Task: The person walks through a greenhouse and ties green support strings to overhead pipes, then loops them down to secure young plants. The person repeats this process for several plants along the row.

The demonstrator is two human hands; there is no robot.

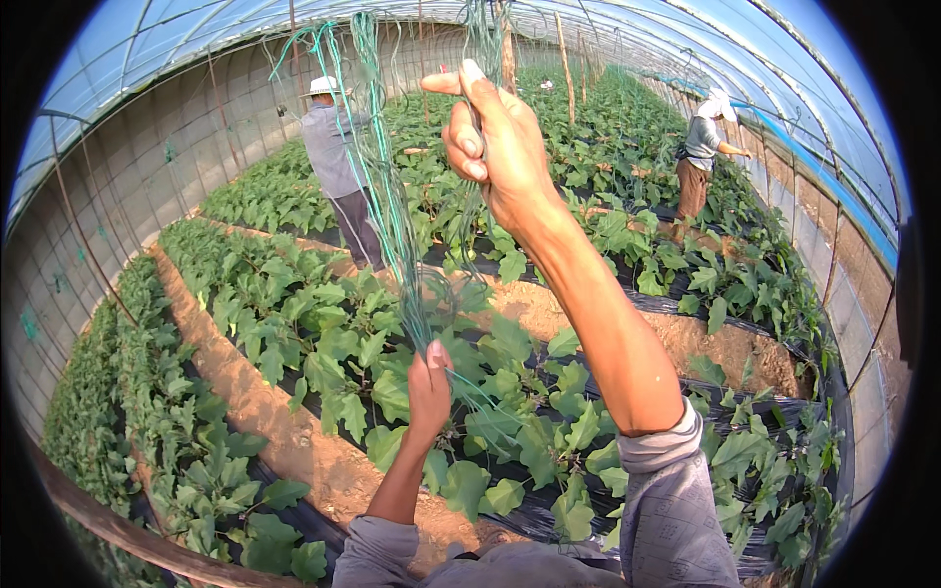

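My left hand is closed around the lower part of a bundle of green and grey twine, low in front of me. The bundle runs up from it to the overhead frame, and loose ends fan out to the right below the hand. My right hand is raised, its fingers curled and one finger pointing left, in front of a second hank of twine hanging from above. A thin strand seems to pass by the curled fingers; whether they grip it is unclear. Leafy eggplant-like plants stand below both hands.
One person stands in the rows at the left, another person at the right. Wooden posts rise ahead. Soil paths and black plastic film run between the rows. A wall curves along the left, and a wooden rail crosses the lower left.
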